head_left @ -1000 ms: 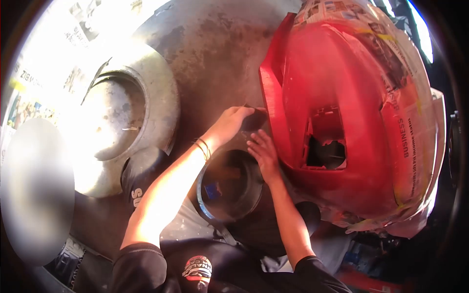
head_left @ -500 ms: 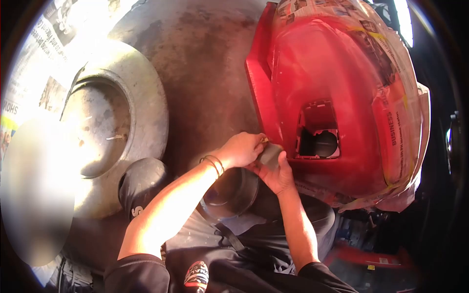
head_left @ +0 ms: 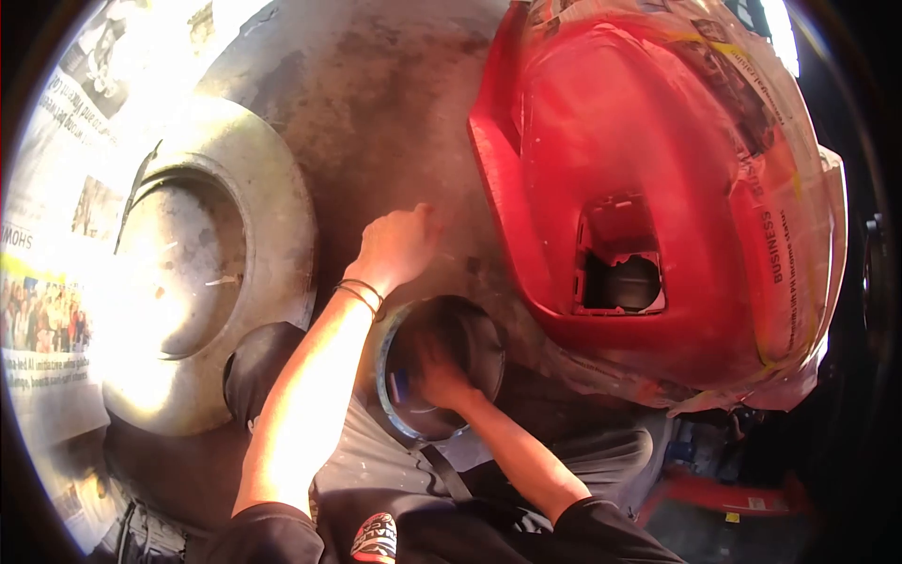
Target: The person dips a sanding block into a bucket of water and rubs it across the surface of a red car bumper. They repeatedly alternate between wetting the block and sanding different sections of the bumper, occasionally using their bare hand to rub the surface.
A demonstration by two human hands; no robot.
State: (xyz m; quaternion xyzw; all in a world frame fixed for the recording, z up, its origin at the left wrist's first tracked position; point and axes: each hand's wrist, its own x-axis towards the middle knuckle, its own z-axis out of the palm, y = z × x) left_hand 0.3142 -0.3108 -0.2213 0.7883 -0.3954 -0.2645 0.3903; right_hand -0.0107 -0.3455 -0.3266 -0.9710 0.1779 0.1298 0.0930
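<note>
My left hand [head_left: 399, 246] is raised above the floor, left of a red painted panel shaped like a car bumper [head_left: 601, 113]. Its fingers are curled and slightly blurred, hiding anything in them. My right hand [head_left: 440, 378] reaches down into a round bucket [head_left: 383, 371] between my knees; shadow and motion smear its fingers. Beside that hand, within the bucket, shows a small blue thing [head_left: 401, 386] too blurred to name. The panel has a square opening [head_left: 620, 282], and newspaper [head_left: 780, 244] is taped along its right side.
A pale, dusty wheel-like ring [head_left: 282, 226] lies on the stained floor [head_left: 395, 94] at my left. Sunlit newspaper sheets [head_left: 56, 376] cover the far left. A red object [head_left: 723, 498] stands in shadow at lower right.
My hands have parted from a small greyish piece they held together beside the panel. The right went down into the bucket; the left moved left and up. The piece is no longer visible.
</note>
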